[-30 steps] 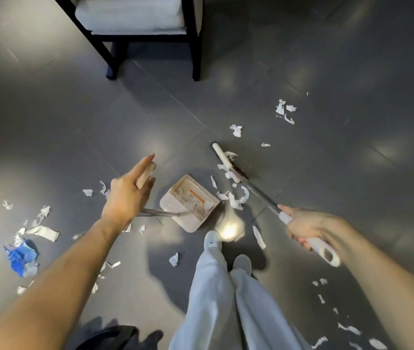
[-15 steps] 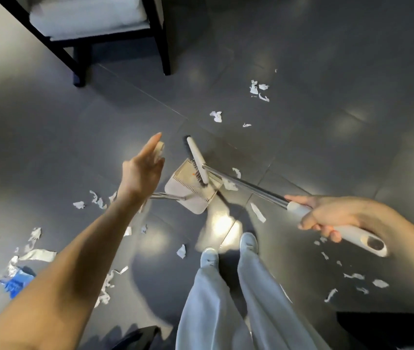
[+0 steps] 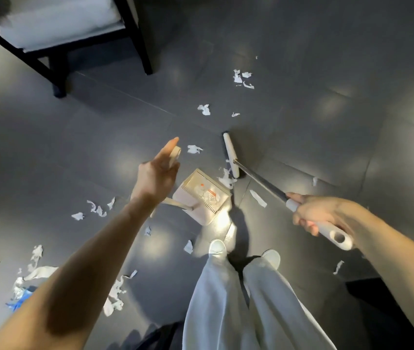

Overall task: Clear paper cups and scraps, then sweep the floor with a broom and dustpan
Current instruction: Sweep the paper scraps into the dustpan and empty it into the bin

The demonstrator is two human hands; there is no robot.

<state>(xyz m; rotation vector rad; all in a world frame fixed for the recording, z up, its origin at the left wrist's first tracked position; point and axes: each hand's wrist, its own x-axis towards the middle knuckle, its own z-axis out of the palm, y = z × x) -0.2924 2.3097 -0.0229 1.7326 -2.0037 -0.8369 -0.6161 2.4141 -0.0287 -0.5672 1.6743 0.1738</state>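
Note:
A beige dustpan lies on the dark tiled floor ahead of my feet, with white paper scraps inside it. My left hand grips the top of its long upright handle, index finger stretched out. My right hand grips the white grip of the broom handle. The white broom head rests on the floor just right of the dustpan's mouth. A few scraps lie between the broom head and the pan.
A black-framed chair with a pale cushion stands at the far left. Torn paper scraps are scattered ahead, more scraps lie left, and a blue crumpled piece lies at lower left. My white shoes stand behind the pan.
The broom head, which lay across the dustpan half a second ago, has drawn back out to the right. Scraps now lie inside the pan. My left hand stays on the dustpan handle.

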